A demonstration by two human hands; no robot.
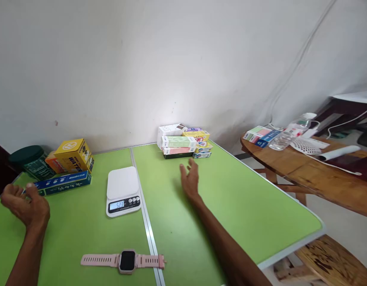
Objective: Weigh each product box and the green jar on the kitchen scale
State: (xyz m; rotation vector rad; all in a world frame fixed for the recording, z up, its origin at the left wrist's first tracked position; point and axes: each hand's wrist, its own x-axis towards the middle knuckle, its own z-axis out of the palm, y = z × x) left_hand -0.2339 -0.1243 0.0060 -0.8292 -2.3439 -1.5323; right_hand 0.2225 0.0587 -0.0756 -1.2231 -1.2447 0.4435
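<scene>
My right hand (189, 179) reaches forward over the green table (245, 198), fingers spread and holding nothing, a short way from a stack of small boxes (183, 142) at the table's far edge. My left hand (25, 206) hovers at the left with fingers loosely curled and apart, holding nothing, just in front of a long blue box (64, 182). A white kitchen scale (123, 191) with a lit display stands between my hands. A pink smartwatch (123, 261) lies flat near the front edge.
Behind the blue box are a yellow box (74, 154), an orange box and a dark green-lidded jar (31, 161). A wooden table (314, 171) at the right holds boxes, a plastic bottle (287, 137) and cables. A white wall stands behind.
</scene>
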